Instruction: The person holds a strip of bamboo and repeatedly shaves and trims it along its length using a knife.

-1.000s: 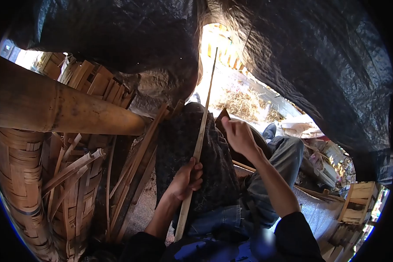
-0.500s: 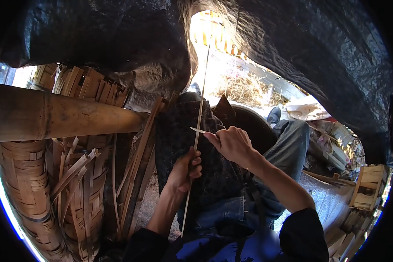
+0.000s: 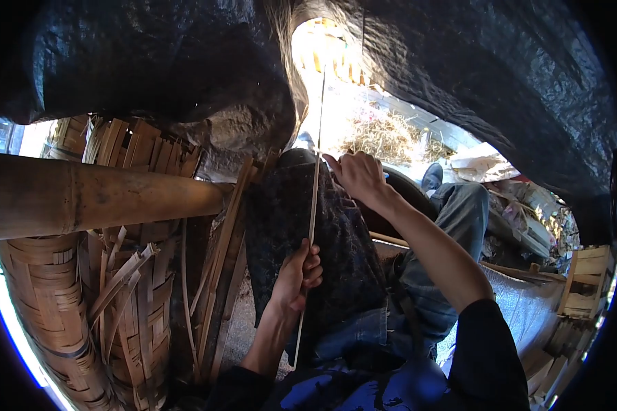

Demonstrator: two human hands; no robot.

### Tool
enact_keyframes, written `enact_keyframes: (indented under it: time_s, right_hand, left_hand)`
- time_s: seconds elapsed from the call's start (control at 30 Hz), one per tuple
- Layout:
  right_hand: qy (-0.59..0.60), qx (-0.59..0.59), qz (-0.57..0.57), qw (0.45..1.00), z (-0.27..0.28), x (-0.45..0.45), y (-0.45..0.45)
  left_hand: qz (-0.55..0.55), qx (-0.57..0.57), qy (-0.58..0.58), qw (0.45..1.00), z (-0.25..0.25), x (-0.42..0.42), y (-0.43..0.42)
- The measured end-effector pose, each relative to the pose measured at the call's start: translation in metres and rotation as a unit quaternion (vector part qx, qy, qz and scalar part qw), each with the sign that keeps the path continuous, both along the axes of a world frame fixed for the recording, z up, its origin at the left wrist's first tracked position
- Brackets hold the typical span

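A long thin bamboo strip [image 3: 314, 209] runs nearly upright over my lap, its far end lost in the bright opening. My left hand [image 3: 299, 274] is closed around the strip's lower part, above a dark cloth [image 3: 281, 205] draped over my thigh. Farther up, my right hand [image 3: 360, 177] is closed on a small knife [image 3: 313, 148]. Only a bit of the pale blade shows, crossing the strip near my thumb; the handle is hidden in the fist.
A thick bamboo pole [image 3: 103, 195] juts in from the left above woven bamboo baskets [image 3: 44, 294]. Loose split bamboo slats [image 3: 223, 274] lean beside my leg. Dark sheeting [image 3: 473, 89] hangs overhead. Straw [image 3: 384, 140] lies beyond my feet, and a wooden crate [image 3: 586, 281] stands right.
My right hand has slid up and away along the strip with the knife, farther from my left hand. My left hand still grips the strip, slightly lower in view.
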State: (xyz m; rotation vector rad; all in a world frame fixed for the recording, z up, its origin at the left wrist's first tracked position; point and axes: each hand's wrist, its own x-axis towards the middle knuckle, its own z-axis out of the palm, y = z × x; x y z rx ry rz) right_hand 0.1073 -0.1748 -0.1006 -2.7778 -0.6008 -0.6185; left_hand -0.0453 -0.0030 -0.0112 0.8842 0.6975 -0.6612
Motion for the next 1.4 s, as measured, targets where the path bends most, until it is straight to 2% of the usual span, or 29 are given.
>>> enact_keyframes:
  time_s: [0.03, 0.07, 0.1, 0.13, 0.17, 0.2, 0.27, 0.3, 0.37, 0.4, 0.47, 0.53, 0.6, 0.67, 0.7, 0.73, 0.83, 1.07, 1.17, 1.23, 1.4]
  right_hand:
    - [-0.137, -0.038, 0.014, 0.99, -0.004, 0.011, -0.005]
    - [0.098, 0.019, -0.047, 0.994, 0.005, 0.026, -0.006]
    - [0.156, 0.068, -0.079, 0.982, 0.013, 0.036, -0.005]
    - [0.216, 0.115, -0.108, 0.963, 0.027, 0.041, -0.001]
    - [0.271, 0.178, -0.098, 0.941, 0.048, 0.037, -0.001]
    - [0.271, 0.176, -0.092, 0.942, 0.063, 0.028, 0.0]
    - [0.437, 0.217, -0.045, 0.872, 0.08, 0.003, -0.001]
    - [0.439, 0.215, -0.045, 0.871, 0.08, -0.011, -0.002]
    - [0.363, 0.291, 0.035, 0.884, 0.077, -0.04, -0.005]
    - [0.366, 0.292, 0.031, 0.883, 0.073, -0.05, -0.007]
    - [0.349, 0.297, 0.032, 0.888, 0.068, -0.067, -0.009]
    - [0.38, 0.291, 0.034, 0.877, 0.064, -0.078, -0.009]
    - [0.337, 0.258, 0.084, 0.901, 0.055, -0.086, -0.003]
    - [0.347, 0.252, 0.077, 0.9, 0.052, -0.086, 0.001]
    - [0.329, 0.187, 0.072, 0.923, 0.057, -0.083, 0.002]
    - [0.311, 0.122, 0.069, 0.94, 0.059, -0.08, 0.004]
    - [0.328, 0.055, 0.054, 0.941, 0.051, -0.075, 0.01]
    - [0.276, 0.049, 0.055, 0.958, 0.034, -0.054, 0.03]
    - [0.249, 0.058, 0.002, 0.967, 0.032, -0.037, 0.034]
    - [0.158, 0.046, 0.058, 0.985, 0.022, -0.029, 0.035]
    - [0.192, -0.031, 0.073, 0.978, 0.028, -0.007, 0.03]
  left_hand:
    - [-0.001, -0.002, -0.006, 1.0, 0.002, 0.003, 0.001]
    - [0.012, -0.051, 0.003, 0.999, 0.004, 0.006, 0.004]
    - [0.026, -0.098, 0.013, 0.995, 0.006, 0.008, 0.006]
    - [0.031, -0.098, 0.01, 0.995, 0.004, 0.008, 0.01]
    - [0.015, -0.084, 0.003, 0.996, 0.002, 0.009, 0.013]
    - [-0.001, -0.07, -0.001, 0.998, 0.0, 0.009, 0.014]
    - [-0.007, -0.047, -0.008, 0.999, 0.002, 0.011, 0.013]
    - [-0.019, -0.022, -0.013, 0.999, 0.003, 0.011, 0.011]
    - [-0.036, 0.017, -0.026, 0.999, 0.01, 0.011, 0.003]
    - [-0.053, 0.058, -0.041, 0.996, 0.012, 0.011, 0.001]
    - [-0.062, 0.066, -0.043, 0.995, 0.011, 0.01, 0.001]
    - [-0.068, 0.073, -0.05, 0.994, 0.007, 0.01, 0.004]
    - [-0.085, -0.011, -0.055, 0.995, -0.001, 0.011, 0.017]
    - [-0.079, -0.027, -0.043, 0.996, -0.001, 0.011, 0.018]
    - [-0.07, -0.041, -0.034, 0.996, -0.001, 0.01, 0.02]
    - [-0.066, -0.039, -0.032, 0.997, 0.0, 0.01, 0.02]
    - [-0.07, 0.01, -0.016, 0.997, 0.004, 0.01, 0.016]
    - [-0.062, 0.042, -0.012, 0.997, 0.003, 0.012, 0.019]
    - [-0.063, 0.048, -0.014, 0.997, 0.006, 0.013, 0.016]
    - [-0.066, 0.048, -0.015, 0.997, 0.006, 0.013, 0.017]
    - [-0.046, 0.045, -0.011, 0.998, 0.002, 0.014, 0.02]
